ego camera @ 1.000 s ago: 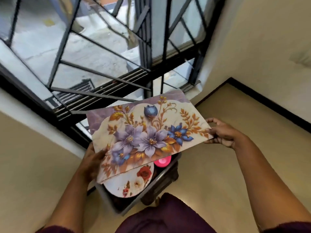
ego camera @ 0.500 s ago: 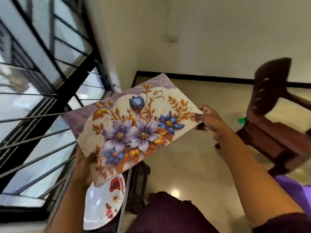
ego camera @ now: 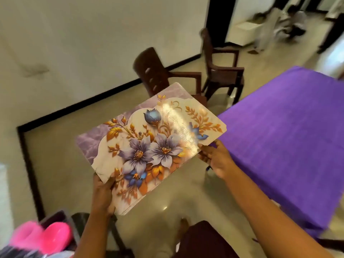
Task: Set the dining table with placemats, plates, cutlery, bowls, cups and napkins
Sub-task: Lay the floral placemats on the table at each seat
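Both hands hold a flowered placemat (ego camera: 151,146) up in the air, above the pale floor (ego camera: 61,164) and just to the left of the table (ego camera: 290,146), which is draped in a purple cloth. The left hand (ego camera: 102,194) grips the mat's near left corner, thumb lying on the printed face and the fingers curled underneath, out of sight. The right hand (ego camera: 216,158) pinches the right edge of the mat near its lower corner, fingertips closed on the rim. The mat is tilted, its far corner raised, and glare runs across its glossy surface; its near edge looks layered, so it may be more than one mat, but that cannot be told for sure. Its right corner hangs just over the table's edge without touching the cloth. Beyond the mat stand two dark brown chairs (ego camera: 221,71) near the wall. At the lower left corner, blurred, are pink bowls (ego camera: 54,238) beside a dark stand. A dark maroon garment shows at the bottom, between the person's forearms.
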Demonstrator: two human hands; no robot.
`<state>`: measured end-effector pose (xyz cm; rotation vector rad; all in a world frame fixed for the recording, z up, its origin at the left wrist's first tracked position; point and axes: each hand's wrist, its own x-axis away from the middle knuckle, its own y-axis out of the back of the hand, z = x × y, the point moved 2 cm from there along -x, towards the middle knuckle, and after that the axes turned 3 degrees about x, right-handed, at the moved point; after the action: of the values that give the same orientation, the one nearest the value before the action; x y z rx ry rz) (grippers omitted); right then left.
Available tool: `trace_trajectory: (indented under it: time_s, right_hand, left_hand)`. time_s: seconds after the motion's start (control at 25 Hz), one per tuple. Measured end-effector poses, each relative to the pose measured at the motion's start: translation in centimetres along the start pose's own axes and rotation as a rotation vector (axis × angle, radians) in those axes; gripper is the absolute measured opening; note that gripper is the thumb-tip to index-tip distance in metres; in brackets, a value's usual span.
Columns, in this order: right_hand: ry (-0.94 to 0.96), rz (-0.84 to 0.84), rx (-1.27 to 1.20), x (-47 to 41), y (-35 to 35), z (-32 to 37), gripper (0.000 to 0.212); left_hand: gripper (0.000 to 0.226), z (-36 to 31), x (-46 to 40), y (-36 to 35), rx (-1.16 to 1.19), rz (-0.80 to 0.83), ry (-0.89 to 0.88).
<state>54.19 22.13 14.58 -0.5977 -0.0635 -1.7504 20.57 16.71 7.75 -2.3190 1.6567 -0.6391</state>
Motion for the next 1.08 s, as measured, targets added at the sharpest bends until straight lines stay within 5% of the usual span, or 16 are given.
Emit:
trace_trajectory:
  time_s: [0.2, 0.52, 0.68, 0.8, 0.92, 1.0, 1.08]
  right_hand:
    - [0.013, -0.193, -0.089, 3.3, 7.2, -1.6, 0.060]
    - [0.286, -0.760, -0.125, 8.2, 22.7, -2.0, 0.079]
    - [0.340, -0.759, -0.119, 11.0, 29.8, -1.9, 0.082]
    - [0.310, -0.730, -0.042, 13.6, 35.2, -1.0, 0.068]
    - [0.239, -0.651, -0.061, 15.7, 40.0, 0.5, 0.059]
    - [0.209, -0.618, -0.069, 15.8, 42.9, 1.4, 0.055]
    - [0.191, -0.609, -0.033, 15.2, 45.4, 2.2, 0.049]
  left_hand:
    - [0.051, 5.4, -1.0, -11.4, -0.012, 0.303, 0.140]
    - [0.087, 15.1, 7.5, -25.5, -0.149, 0.692, 0.422]
    - [0.084, 18.9, 9.6, -29.7, -0.214, 0.751, 0.644]
    - [0.055, 19.2, 8.8, -32.4, 0.083, 0.719, 0.884]
    - [0.083, 18.7, 8.1, -34.9, 0.096, 0.862, 0.917]
    - [0.070, 19.6, 8.7, -38.0, -0.086, 0.894, 1.029]
    - [0.036, 20.9, 8.9, -41.1, -0.397, 0.948, 0.869]
